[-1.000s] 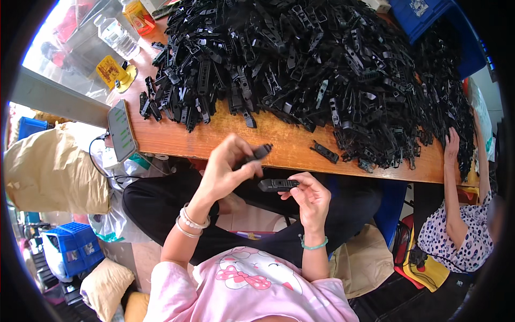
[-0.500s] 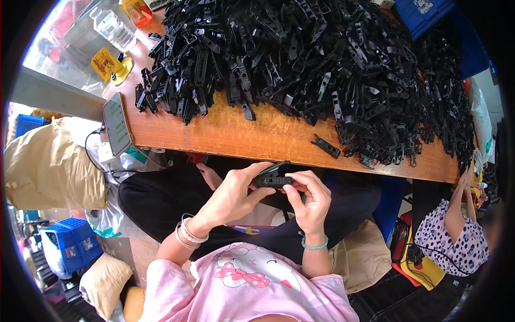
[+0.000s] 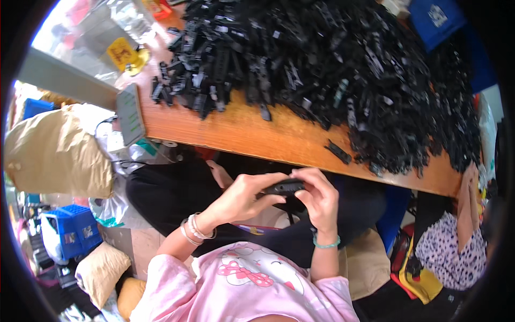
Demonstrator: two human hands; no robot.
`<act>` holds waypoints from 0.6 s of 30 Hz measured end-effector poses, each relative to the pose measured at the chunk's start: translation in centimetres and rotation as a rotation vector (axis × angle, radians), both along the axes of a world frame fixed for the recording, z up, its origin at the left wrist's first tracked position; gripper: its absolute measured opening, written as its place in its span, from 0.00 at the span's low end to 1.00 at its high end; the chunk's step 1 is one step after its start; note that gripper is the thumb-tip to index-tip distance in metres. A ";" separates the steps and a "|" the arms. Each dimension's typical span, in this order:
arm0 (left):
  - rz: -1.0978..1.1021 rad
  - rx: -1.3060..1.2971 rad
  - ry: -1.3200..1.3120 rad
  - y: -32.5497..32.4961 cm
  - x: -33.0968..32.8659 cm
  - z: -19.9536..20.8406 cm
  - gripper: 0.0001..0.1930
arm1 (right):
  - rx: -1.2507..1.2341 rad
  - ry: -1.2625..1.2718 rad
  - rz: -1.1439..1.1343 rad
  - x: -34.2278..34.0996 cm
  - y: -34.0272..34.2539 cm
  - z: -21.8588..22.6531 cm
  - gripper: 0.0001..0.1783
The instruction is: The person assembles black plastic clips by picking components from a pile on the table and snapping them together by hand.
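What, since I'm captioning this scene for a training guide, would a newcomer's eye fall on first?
Most likely the huge heap of small black parts, spread over much of the wooden table. Next, just in front of the table's near edge, the left hand and right hand hold a dark part between them. Off to the left, a bulging tan sack and, below it, a blue basket stand out.

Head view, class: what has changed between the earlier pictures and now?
The left hand came down to meet the right hand, and both now hold black plastic between them; neither visibly let go. A co-worker's hand has moved lower beside the pile. The loose black part near the edge of the table stayed put.
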State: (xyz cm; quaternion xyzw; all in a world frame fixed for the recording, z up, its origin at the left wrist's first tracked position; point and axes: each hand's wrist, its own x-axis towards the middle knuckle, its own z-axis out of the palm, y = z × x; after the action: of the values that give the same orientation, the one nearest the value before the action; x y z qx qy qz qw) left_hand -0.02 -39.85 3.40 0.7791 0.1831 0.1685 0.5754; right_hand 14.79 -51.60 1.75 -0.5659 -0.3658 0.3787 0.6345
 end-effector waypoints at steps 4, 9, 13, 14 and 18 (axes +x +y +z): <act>0.118 0.115 0.013 2.9 -1.4 0.1 0.11 | -0.152 -0.390 0.096 0.8 -1.1 -1.6 0.14; 1.141 0.605 -0.045 14.4 -5.0 -1.4 0.04 | -0.251 -0.249 -0.087 -0.3 -1.5 -2.7 0.11; 1.326 0.752 0.190 22.2 -8.2 -3.9 0.14 | -0.270 -0.249 0.005 -1.4 -1.9 -3.3 0.10; 1.323 0.750 0.182 23.3 -8.5 -3.9 0.14 | -0.279 -0.264 0.018 -1.6 -2.2 -3.4 0.10; 1.161 0.390 0.367 24.3 -8.7 -2.7 0.16 | -0.304 -0.267 0.037 -1.9 -2.9 -3.5 0.10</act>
State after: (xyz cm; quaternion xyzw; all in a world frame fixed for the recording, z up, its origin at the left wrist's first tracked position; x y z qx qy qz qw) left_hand -8.70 -15.51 0.74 0.6596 0.6368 0.3470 0.1975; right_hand 12.91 -54.46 -1.75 -0.6935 -0.3955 0.3630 0.4805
